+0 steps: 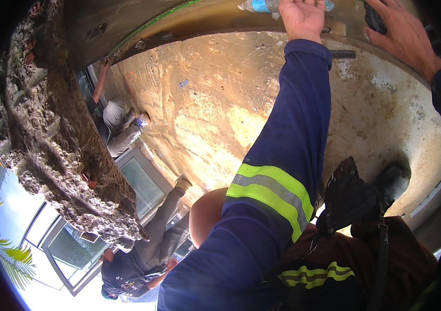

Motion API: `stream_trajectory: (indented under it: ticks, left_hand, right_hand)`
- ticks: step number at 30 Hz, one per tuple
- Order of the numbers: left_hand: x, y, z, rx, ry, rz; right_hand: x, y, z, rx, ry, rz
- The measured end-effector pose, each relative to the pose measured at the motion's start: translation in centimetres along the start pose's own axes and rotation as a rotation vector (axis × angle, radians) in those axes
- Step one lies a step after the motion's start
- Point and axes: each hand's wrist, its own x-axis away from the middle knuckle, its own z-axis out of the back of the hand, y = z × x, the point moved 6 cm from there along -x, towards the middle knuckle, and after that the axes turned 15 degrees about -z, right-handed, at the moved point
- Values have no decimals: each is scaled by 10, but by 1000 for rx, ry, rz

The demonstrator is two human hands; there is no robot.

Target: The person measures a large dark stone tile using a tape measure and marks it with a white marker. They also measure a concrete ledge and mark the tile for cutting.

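Observation:
My left hand [303, 19] is at the top edge, palm turned up and fingers stretched away; the fingertips are cut off. A clear plastic bottle [262, 5] with a blue label shows on both sides of that hand, which covers its middle. At the upper right, my right hand [406, 39] has its thumb and a finger around a black object [374, 19] whose kind I cannot make out. Its other fingers are partly out of the picture. Both arms wear navy sleeves; the left one has a yellow-green reflective band [269, 194].
Below my arms lies a stained concrete floor [200, 98], with my black boot [394, 181] on it. A rough broken concrete mass [65, 140] fills the left. Two people [114, 124] [153, 238] are by glazed frames [140, 179]. A green strip [153, 23] runs along the far edge.

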Motion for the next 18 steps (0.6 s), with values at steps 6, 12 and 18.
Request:
stream_trajectory:
  ticks: [6, 12, 18]
  left_hand:
    - [-46, 18, 36, 95, 4, 134]
    - [-26, 24, 19, 82, -6, 58]
    - [-15, 27, 8, 38, 133, 55]
  right_hand:
    - [-10, 14, -13, -109, -62, 39]
    - [-18, 33, -41, -122, -53, 33]
    - [-19, 32, -37, -124, -91, 28]
